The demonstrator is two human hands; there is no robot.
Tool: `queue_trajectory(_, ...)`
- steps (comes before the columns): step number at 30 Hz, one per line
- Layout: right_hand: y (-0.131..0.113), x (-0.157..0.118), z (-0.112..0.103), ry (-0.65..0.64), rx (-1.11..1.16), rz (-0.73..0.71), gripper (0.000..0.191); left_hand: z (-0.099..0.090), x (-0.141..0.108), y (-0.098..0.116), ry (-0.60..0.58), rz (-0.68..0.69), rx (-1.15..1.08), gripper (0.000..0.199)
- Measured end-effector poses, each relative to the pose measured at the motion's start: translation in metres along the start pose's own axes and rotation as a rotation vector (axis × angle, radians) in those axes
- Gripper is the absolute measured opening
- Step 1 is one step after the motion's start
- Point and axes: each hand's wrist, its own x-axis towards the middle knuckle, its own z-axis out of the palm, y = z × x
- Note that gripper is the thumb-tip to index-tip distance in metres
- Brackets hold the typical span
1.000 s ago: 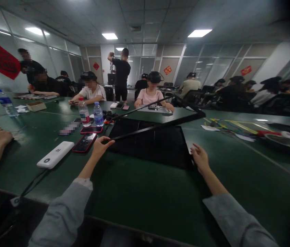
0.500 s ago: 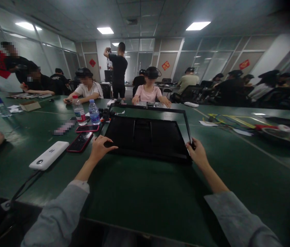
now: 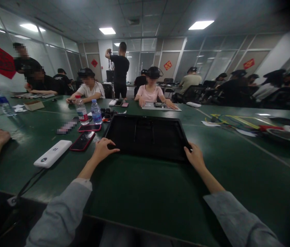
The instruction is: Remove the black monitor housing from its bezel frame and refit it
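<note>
Black frame [image 3: 160,119] sits over the black shell [image 3: 145,133] on the green table [image 3: 147,192], right in front of me; edges look lined up, can't tell if fully seated. My L hand [image 3: 103,147] pinches its near-left corner btwn thumb & forefinger; my R hand [image 3: 195,157] pinches the near-right one. Best, I'd say: hold both corners level, check rims all round b4 any pressure, no twisting, as thin bars prob. flex. Watch the red-edged phone [image 3: 82,141] just left.
</note>
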Motion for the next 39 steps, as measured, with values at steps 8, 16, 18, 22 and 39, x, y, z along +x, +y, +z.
queue_trajectory(8, 0.002, -0.001, -0.003, -0.057, 0.023, 0.058, 0.052, 0.006, 0.004, -0.001, 0.121, -0.126, -0.061, 0.057)
queue_trajectory(16, -0.008, -0.005, -0.004, -0.059, 0.037, 0.017, 0.064, 0.018, 0.021, -0.031, 0.205, -0.462, -0.502, 0.06)
queue_trajectory(18, -0.009, -0.005, -0.002, -0.084, 0.06, 0.001, 0.067, 0.018, 0.022, -0.037, 0.25, -0.529, -0.526, 0.054)
queue_trajectory(22, -0.011, -0.005, 0.002, -0.157, 0.094, -0.021, 0.07, 0.011, 0.016, -0.046, 0.266, -0.481, -0.331, 0.041)
queue_trajectory(39, -0.003, -0.004, 0.004, -0.147, 0.103, -0.012, 0.058, 0.001, 0.007, -0.038, 0.124, -0.422, 0.066, 0.052)
